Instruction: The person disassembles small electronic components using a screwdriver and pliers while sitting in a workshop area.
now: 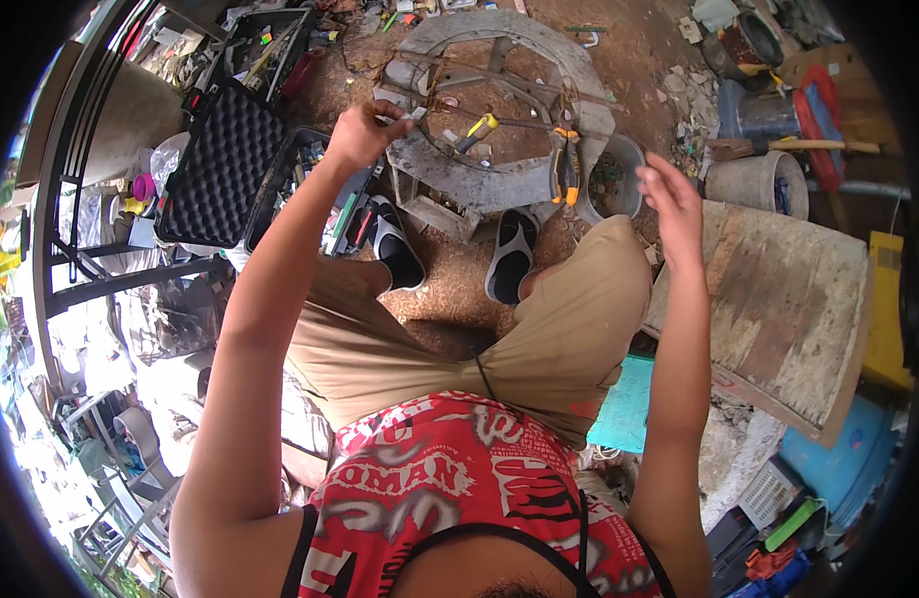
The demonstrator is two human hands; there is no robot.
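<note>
My left hand (pixel 365 136) is over the left side of a ring-shaped grey stand (pixel 459 184), thumb and fingers closed on a small pale flat piece (pixel 417 115). What the piece is, I cannot make out. My right hand (pixel 671 204) is raised beside a grey bucket (pixel 631 159), fingers loosely curved and apart, with nothing seen in them. Pliers (pixel 563 164) with yellow-and-black handles lie on the stand's right part, near the bucket. A yellow-handled screwdriver (pixel 477 132) rests tilted at the ring's inner edge.
An open black case (pixel 223 164) with a foam-lined lid stands at the left. To the right are a worn wooden board (pixel 768 309), a whitish bucket (pixel 754 184) and a blue container (pixel 843 458). Debris litters the brown floor (pixel 629 50). My feet are close to the stand.
</note>
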